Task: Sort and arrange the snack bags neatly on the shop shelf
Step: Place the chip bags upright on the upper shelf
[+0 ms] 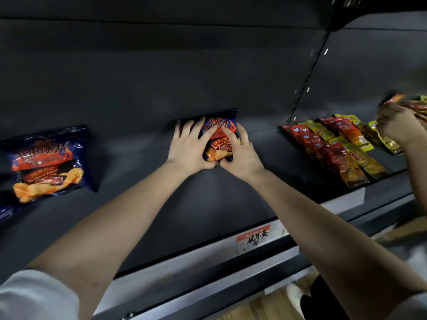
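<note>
The blue snack bag (219, 138) stands against the dark back panel (161, 77), at the rear of the shop shelf (138, 204), near the middle of the shelf's width. Its printed front faces outward, showing red lettering and orange chips.

The left hand (188, 148) lies flat over the bag's left half, fingers spread wide and nearly straight. The right hand (241, 155) covers the bag's right half, fingers spread and slightly bent, fingertips on the front face. Both thumbs meet at the bag's lower edge. Both hands press on the bag rather than close around it.

A second blue bag (46, 162) of the same design lies well to the left of the held bag, tilted, nearer the shelf front.

To the right of the held bag, beyond a slotted upright, red and yellow packets (335, 146) lie in overlapping rows. Further right, another person's hand (397, 125) grips a bundle of packets (413, 105) of similar colours.

Below the held bag, on the shelf's front rail, a price label (254, 236) carries a red band and handwritten characters.
</note>
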